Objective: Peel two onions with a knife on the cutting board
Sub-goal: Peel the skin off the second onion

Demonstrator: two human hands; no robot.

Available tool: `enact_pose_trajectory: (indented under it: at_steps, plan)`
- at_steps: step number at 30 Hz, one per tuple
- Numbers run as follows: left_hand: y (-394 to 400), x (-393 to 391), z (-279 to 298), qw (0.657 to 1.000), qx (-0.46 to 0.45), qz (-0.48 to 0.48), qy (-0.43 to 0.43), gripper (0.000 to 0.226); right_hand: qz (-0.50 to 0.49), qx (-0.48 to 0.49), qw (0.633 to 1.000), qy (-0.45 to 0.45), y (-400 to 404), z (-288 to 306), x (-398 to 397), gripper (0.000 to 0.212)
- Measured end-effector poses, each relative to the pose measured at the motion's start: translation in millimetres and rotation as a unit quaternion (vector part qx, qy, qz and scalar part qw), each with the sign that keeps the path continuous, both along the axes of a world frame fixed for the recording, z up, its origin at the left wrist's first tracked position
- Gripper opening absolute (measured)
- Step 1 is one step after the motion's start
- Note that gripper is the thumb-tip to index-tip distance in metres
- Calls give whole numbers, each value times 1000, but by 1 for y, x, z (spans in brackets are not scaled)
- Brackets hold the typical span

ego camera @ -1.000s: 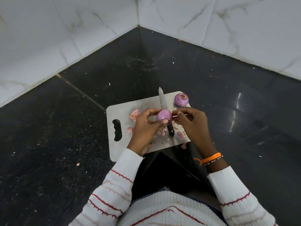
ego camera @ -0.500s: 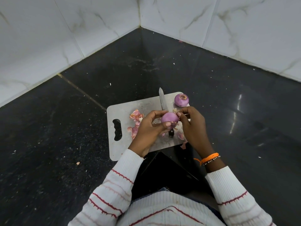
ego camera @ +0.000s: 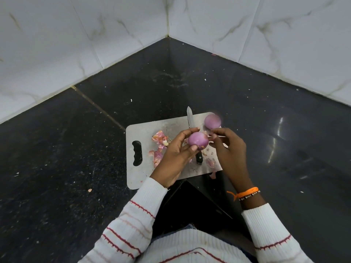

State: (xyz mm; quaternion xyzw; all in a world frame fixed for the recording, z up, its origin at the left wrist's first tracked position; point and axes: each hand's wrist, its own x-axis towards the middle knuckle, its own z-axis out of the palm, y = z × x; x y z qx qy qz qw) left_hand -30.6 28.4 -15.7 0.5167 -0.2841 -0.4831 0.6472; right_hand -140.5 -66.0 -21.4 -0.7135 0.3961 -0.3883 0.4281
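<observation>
The left hand (ego camera: pixel 176 156) grips the second onion (ego camera: pixel 198 141), looking nearly bare; the right hand (ego camera: pixel 229 149) pinches at its end. The knife (ego camera: pixel 190 122) lies idle on the cutting board (ego camera: pixel 140 133) beside the peeled onion (ego camera: pixel 212 121). Next likely calls for stripping any last scrap.

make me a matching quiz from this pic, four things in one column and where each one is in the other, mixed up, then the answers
Things:
1. knife
2. held onion
3. second onion
4. onion skins

Places:
A. at the far right corner of the cutting board
B. in the left hand, raised over the board
C. scattered on the board near its handle slot
D. lying flat on the board, partly hidden under the hands, blade pointing away from the person

Pairs: 1-D, 2-B, 3-A, 4-C
</observation>
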Motion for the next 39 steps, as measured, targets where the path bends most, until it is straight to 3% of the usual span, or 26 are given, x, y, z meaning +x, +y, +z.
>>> enact_pose_trajectory:
  at_steps: [20, 29, 39]
  plan:
    - [-5, -4, -3, 1000, 27, 14, -5, 39, 34, 72, 996, -50, 0, 11, -3, 14]
    - [-8, -4, -5, 998, 39, 31, -25, 36, 59, 23, 998, -25, -3, 8, 0, 11]
    - [-11, -3, -6, 998, 42, 35, -18, 39, 95, 31, 995, -28, -21, 0, -3, 6]
